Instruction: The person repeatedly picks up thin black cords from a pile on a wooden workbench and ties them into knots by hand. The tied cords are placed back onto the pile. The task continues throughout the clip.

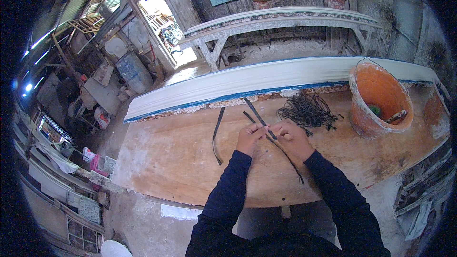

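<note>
Over the wooden tabletop (166,157), my left hand (251,139) and my right hand (291,138) meet, fingertips pinched on a flat black strip (255,111). That strip slants up and left from my fingers. Another dark strip (291,162) runs beneath my hands and trails toward the table's front edge. To the left of my left hand, a separate black strip (218,135) lies slightly curved on the wood. Just beyond my right hand sits a tangled heap of knotted black strips (307,110).
An orange bucket (359,100) with a wire handle stands at the right, holding something green and a tool-like item. A long white moulding (238,83) with blue edges lies along the table's far side. Behind it stands a white-coated bench (281,23); a blue drum (134,72) is at left.
</note>
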{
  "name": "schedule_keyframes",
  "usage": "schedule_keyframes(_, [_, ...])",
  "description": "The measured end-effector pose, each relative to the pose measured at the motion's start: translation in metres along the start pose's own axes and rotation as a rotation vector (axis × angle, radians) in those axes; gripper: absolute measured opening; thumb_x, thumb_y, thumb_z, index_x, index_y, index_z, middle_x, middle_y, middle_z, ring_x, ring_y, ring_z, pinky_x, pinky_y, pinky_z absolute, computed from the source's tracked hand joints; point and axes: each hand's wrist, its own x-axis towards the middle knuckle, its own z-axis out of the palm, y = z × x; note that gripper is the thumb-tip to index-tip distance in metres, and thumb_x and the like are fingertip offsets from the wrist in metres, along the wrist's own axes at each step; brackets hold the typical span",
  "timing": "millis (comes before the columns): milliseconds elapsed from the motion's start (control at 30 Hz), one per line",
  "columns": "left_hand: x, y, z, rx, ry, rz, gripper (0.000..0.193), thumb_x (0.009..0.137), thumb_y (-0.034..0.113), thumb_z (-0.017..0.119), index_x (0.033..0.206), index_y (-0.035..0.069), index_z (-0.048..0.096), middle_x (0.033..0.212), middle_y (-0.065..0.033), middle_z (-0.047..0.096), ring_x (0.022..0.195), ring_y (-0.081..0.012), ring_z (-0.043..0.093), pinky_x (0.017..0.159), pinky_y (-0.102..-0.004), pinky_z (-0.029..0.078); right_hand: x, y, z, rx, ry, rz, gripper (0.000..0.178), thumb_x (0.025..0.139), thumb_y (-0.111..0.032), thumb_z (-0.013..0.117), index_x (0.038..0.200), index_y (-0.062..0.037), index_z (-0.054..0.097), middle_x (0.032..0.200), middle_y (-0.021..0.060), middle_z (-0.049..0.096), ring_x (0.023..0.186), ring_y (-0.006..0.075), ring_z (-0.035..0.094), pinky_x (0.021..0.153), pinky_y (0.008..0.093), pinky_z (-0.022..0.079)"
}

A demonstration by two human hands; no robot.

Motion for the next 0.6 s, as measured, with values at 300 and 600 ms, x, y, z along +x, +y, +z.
schedule_keyframes(300, [0.002, -0.001, 0.0, -0.002, -0.025, -0.023, 0.019, 0.081, 0.016, 0.06, 0.09, -0.001, 0.063, 0.074, 0.0007, 0.061, 0.06, -0.0041, 0.048, 0.057, -0.0172, 0.038, -0.003, 0.002, 0.003, -0.166, -0.019, -0.085, 0.026, 0.07, 0.001, 0.061, 0.095, -0.0068, 0.059, 0.089, 0.0069, 0.056, 0.075, 0.0177, 0.051, 0.063, 0.026, 0.044])
schedule_keyframes(600, [0.002, -0.006, -0.002, 0.1, -0.023, 0.031, 0.016, 0.08, 0.016, 0.061, 0.086, 0.001, 0.064, 0.075, 0.0006, 0.061, 0.061, -0.0052, 0.049, 0.058, -0.0186, 0.039, -0.002, -0.006, 0.0, -0.18, 0.025, -0.013, 0.01, 0.076, -0.01, 0.062, 0.085, -0.0045, 0.062, 0.082, 0.0055, 0.057, 0.071, 0.0155, 0.052, 0.059, 0.0248, 0.042])
